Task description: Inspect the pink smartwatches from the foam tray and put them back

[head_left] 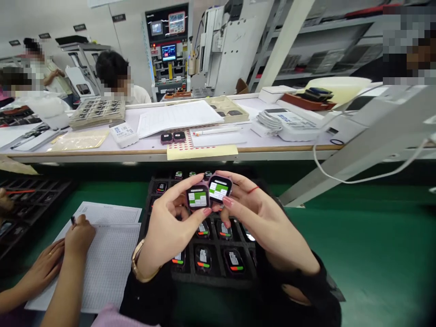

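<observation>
Head camera, and here's the action: a pink-cased smartwatch (197, 197) is pinched by its edges in the left hand (170, 231), while a second smartwatch (220, 189) is gripped between the fingers and thumb of the right hand (262, 222). Both hands are closed on their watches, holding them up side by side with the cases meeting at the corners. Both screens are lit with green and white blocks.

Right below them sits a black compartment tray (218, 280), with more smartwatches (203, 259) in its pockets, their screens showing a red-and-green bar. A gold bracelet (139, 265) circles the left wrist, and a red thread (252, 190) circles the right.

The tray rests on a green-matted tabletop (378, 254). Over to the left, a co-worker's hand (80, 236) is working a pen on a grid-ruled paper sheet (105, 268), with that person's other hand (42, 272) lying beside it.

Across on the far white tabletop (68, 145), two more watches (172, 137) sit on a red-dotted sheet, next to a paper form (177, 117). Further back, another person (116, 77) sits near a machine (166, 50).
</observation>
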A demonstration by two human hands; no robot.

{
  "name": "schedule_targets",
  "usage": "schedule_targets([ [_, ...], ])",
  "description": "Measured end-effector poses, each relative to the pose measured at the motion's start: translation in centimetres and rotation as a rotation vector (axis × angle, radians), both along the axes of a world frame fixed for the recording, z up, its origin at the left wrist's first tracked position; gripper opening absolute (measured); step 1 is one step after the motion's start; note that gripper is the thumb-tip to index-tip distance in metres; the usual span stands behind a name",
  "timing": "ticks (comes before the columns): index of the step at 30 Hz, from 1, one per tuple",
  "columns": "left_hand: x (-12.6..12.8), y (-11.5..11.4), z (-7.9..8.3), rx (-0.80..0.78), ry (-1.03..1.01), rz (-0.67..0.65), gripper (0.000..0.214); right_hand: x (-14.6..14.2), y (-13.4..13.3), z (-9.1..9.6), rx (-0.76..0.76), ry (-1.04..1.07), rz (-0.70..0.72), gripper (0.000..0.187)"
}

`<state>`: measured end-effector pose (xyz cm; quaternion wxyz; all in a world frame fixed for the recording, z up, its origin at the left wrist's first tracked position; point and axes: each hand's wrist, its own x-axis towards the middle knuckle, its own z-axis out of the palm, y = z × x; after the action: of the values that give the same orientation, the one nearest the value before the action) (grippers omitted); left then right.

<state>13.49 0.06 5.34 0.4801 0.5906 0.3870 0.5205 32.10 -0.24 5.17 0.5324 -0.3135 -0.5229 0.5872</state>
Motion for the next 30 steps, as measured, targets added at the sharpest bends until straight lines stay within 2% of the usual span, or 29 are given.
schedule_targets([
  [4, 0.4, 0.4, -0.2, 0.017, 0.016, 0.041, 0.045, 0.2, -0.1, -0.4, 0.009, -0.007, -0.035, 0.043],
  [9, 1.1, 0.4, -0.3, 0.037, 0.012, 0.043, 0.042, 0.7, 1.0, -1.6, -0.046, -0.003, -0.011, 0.057],
  [12, 1.1, 0.1, -0.1, 0.049, 0.01, 0.047, 0.045, 0.8, 1.4, -1.9, -0.057, 0.042, -0.022, 0.05],
  [17, 1.2, 0.3, -0.1, 0.062, -0.015, 0.043, 0.04, 0.7, 1.3, -1.5, -0.066, 0.061, -0.043, 0.043],
  [22, 1.4, 0.5, -0.1, 0.038, -0.016, 0.061, 0.021, 0.7, 1.1, -1.3, -0.071, 0.008, -0.084, 0.03],
  [30, 1.1, 0.3, -0.3, 0.036, -0.01, 0.073, 0.027, 0.9, 0.7, -1.1, -0.104, -0.01, -0.138, 0.037],
])
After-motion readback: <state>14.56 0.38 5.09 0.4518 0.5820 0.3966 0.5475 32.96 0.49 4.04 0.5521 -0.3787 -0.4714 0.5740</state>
